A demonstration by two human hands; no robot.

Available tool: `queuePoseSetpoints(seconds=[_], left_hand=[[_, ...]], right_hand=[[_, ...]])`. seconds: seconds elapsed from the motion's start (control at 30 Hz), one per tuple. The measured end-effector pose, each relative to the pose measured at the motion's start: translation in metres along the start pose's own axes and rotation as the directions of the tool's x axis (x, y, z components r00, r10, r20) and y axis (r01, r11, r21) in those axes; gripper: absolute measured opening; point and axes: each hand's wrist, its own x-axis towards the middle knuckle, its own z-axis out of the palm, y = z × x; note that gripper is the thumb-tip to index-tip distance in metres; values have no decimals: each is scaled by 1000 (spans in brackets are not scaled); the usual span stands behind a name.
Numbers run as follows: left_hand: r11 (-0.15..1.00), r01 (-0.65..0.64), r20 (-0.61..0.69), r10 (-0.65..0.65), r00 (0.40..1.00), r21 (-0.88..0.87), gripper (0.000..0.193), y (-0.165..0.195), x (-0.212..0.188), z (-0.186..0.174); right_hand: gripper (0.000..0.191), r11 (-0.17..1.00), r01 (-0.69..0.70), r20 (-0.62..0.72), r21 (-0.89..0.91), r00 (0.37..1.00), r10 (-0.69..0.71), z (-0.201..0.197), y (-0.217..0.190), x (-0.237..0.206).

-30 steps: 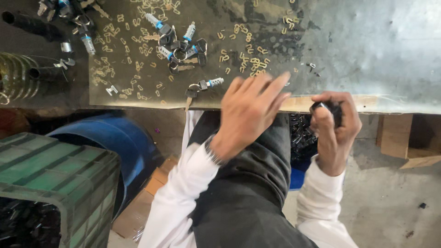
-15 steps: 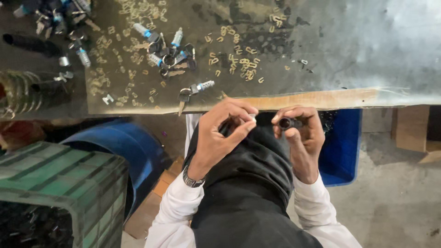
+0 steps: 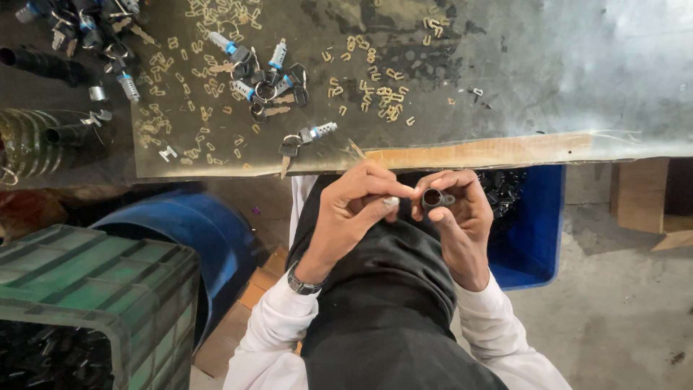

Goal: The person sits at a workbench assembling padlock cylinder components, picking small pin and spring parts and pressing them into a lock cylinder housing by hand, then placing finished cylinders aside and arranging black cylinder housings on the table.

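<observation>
Both hands are pulled in close together just below the table edge [image 3: 491, 152], fingertips nearly touching. The right hand [image 3: 458, 217] is pinching a small black ring-shaped housing [image 3: 433, 197] with its round opening facing up. The left hand [image 3: 357, 209] has a tiny pale metal piece [image 3: 390, 202] squeezed between thumb and finger, right beside that housing. Above the hands, the table's littered with little brass clips [image 3: 375, 94] and lock cylinders with keys [image 3: 307, 137]. Blue bin [image 3: 530, 231] sits just right of the right hand.
</observation>
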Motion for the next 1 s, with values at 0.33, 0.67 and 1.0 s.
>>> queuePoseSetpoints(seconds=[0.33,0.67,1.0], left_hand=[[998,50,-39,-52,998,-46,26,-2,-7,-9],[969,186,36,-183,982,-162,22,-2,1,-9],[988,-112,-46,117,992,103,27,17,5,-4]], right_hand=[[40,999,-37,9,-35,999,38,6,-6,5],[40,996,-29,4,-85,1000,30,5,-8,5],[38,997,-56,-2,-57,998,56,2,-11,7]])
